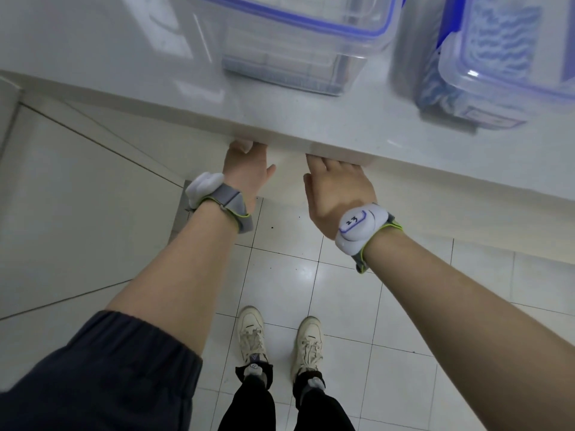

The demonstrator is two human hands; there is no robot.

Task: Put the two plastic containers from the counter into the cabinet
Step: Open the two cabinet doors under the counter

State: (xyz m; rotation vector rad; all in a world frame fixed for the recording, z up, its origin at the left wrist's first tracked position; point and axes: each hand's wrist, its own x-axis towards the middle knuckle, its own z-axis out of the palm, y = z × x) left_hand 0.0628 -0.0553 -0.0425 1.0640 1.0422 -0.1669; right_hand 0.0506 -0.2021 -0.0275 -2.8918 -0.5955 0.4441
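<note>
Head cam, steep down view, near counter (311,132).

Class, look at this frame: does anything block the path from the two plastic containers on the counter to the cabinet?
Yes, apparently. Both clear, blue-rimmed plastic containers sit on the white counter. The left hand and right hand reach under its front edge, fingertips hidden, seemingly at cabinet doors. No open cabinet shows, so closed doors probably bar the way.

Both hands reach under counter (311,132) edge, left hand (247,171), right hand (337,189), fingers hidden; two clear blue-rimmed containers on top, left container (298,54), right container (491,66)
</note>
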